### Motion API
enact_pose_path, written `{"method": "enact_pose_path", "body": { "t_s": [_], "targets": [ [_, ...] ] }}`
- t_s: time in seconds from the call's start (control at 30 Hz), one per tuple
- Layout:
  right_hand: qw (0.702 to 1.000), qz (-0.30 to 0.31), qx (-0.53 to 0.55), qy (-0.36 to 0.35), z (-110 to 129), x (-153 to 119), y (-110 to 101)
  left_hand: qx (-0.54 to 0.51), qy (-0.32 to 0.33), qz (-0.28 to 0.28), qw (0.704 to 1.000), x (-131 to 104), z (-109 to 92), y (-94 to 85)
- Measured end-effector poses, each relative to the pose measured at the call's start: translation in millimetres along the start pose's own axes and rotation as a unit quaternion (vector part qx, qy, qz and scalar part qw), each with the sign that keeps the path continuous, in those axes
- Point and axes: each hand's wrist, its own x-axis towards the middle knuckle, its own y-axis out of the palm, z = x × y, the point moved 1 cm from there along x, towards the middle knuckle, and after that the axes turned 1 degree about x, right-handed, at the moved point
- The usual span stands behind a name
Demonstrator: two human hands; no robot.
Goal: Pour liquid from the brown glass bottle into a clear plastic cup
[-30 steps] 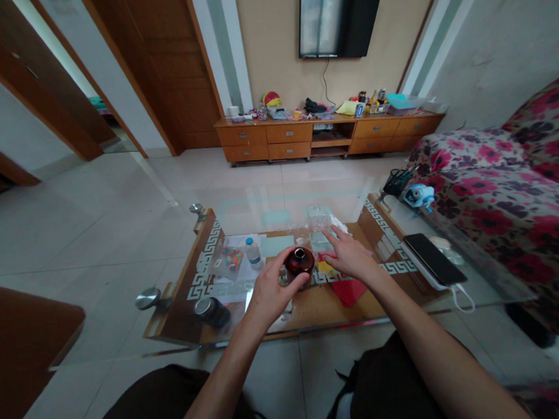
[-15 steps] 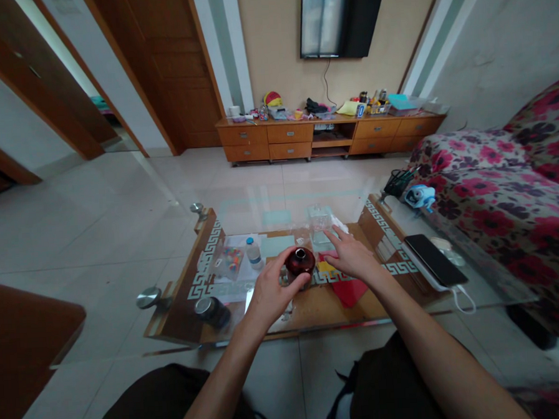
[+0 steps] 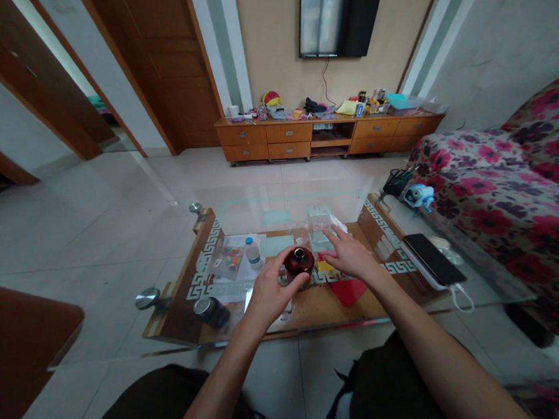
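My left hand (image 3: 276, 283) curves round a small dark red, round-bodied bottle (image 3: 300, 266) with a narrow open neck, its thumb and fingers on either side. The bottle is upright over the glass table (image 3: 308, 323). To its right, my right hand (image 3: 350, 254) holds nothing, fingers stretched apart and pointing forward. Just beyond the right fingertips is a clear square glass container (image 3: 319, 220). Left of the bottle a small clear bottle with a blue cap (image 3: 252, 251) stands upright. A dark jar with a metal lid (image 3: 211, 312) is at the near left.
A black phone (image 3: 434, 259) with a white cable lies at the table's right. Under the glass show a bag of colourful pieces (image 3: 230, 262) and a red sheet (image 3: 348, 291). A blue toy-like object (image 3: 418, 196) sits by the flowered sofa (image 3: 484, 177). Round metal fittings (image 3: 148, 298) edge the left side.
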Motion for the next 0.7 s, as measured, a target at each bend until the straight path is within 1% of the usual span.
{"method": "enact_pose_path", "body": {
  "t_s": [0.17, 0.23, 0.3, 0.4, 0.57, 0.7],
  "targets": [
    [1.000, -0.017, 0.017, 0.004, -7, 0, -9, 0.006, -0.004, -0.002, 1.000, 0, -1, -1.8],
    [1.000, -0.004, 0.014, 0.019, -12, -1, -14, 0.006, -0.004, -0.002, 1.000, -1, -1, -2.0],
    [0.999, 0.026, 0.001, 0.041, -18, -3, -17, 0.006, -0.005, -0.001, 1.000, 0, 0, -1.1],
    [0.996, 0.062, -0.024, 0.052, -23, -6, -16, 0.006, -0.003, -0.005, 1.000, 1, 3, 1.5],
    [0.996, 0.054, -0.056, 0.044, -24, -7, -11, 0.006, 0.007, -0.005, 1.000, 2, 6, 4.3],
    [0.994, 0.085, -0.059, 0.033, -24, -5, -9, 0.004, 0.005, -0.006, 1.000, 2, 5, 4.2]
  ]
}}
